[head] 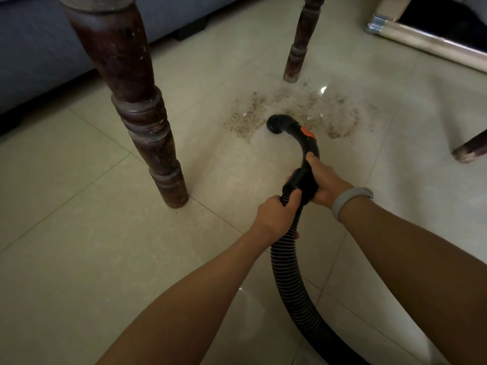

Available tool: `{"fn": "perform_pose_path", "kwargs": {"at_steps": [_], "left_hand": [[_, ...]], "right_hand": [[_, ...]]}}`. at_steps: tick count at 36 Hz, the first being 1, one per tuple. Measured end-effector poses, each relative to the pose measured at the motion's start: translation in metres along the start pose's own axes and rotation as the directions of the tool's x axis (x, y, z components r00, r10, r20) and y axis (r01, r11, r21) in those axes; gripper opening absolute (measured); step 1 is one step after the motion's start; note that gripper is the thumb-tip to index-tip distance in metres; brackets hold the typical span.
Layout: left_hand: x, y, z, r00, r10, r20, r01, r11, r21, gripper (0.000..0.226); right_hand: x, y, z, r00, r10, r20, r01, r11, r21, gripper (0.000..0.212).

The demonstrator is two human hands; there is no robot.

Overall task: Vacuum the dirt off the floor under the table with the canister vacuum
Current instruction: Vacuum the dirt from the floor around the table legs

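Counting hands: two, left hand and right hand, both forearms reaching forward.
Left hand: fingers curled round the one ribbed hose.
Right hand: just ahead of the left, wrapped round the black curved handle; grey wristband behind it.
Nozzle: beyond the right hand, mouth down on the floor.
Dirt: one scattered patch around the nozzle.
Table legs: three; near leg left of both hands.

Open beige tiled floor lies between the near dark turned wooden table leg and the far turned wooden leg. A third dark leg tip bounds the right; the grey sofa base blocks the left.
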State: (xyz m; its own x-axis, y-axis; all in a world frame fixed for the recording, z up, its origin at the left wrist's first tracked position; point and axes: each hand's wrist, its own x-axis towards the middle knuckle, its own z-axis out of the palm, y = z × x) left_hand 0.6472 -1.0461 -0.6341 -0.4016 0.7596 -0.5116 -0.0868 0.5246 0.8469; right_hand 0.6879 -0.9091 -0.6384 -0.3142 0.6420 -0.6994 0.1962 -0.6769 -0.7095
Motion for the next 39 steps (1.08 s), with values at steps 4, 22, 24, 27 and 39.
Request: {"fn": "perform_pose_path", "kwargs": {"at_steps": [4, 22, 24, 27, 39], "left_hand": [[0.008, 0.005, -0.006, 1.000, -0.011, -0.016, 0.010, 1.000, -0.020, 0.051], [-0.006, -0.001, -0.012, 0.999, -0.016, -0.038, 0.015, 1.000, -0.027, 0.045], [-0.009, -0.002, -0.011, 0.999, -0.014, -0.040, 0.013, 1.000, -0.013, 0.045], [-0.013, -0.005, -0.009, 0.999, -0.016, -0.040, 0.016, 1.000, -0.005, 0.045], [-0.032, -0.017, -0.003, 0.999, -0.009, -0.044, 0.009, 1.000, -0.013, 0.043]], "right_hand": [[0.008, -0.010, 0.008, 1.000, -0.002, -0.008, 0.002, 0.999, -0.050, 0.052], [0.001, 0.000, 0.013, 0.997, 0.012, 0.076, -0.008, 0.998, -0.059, 0.054], [-0.001, 0.002, 0.012, 0.997, 0.015, 0.078, -0.011, 0.999, -0.047, 0.052], [-0.005, 0.006, 0.010, 0.996, 0.025, 0.086, -0.022, 0.999, -0.032, 0.049], [-0.019, 0.021, 0.005, 0.989, 0.064, 0.136, -0.065, 0.998, 0.002, 0.045]]}}
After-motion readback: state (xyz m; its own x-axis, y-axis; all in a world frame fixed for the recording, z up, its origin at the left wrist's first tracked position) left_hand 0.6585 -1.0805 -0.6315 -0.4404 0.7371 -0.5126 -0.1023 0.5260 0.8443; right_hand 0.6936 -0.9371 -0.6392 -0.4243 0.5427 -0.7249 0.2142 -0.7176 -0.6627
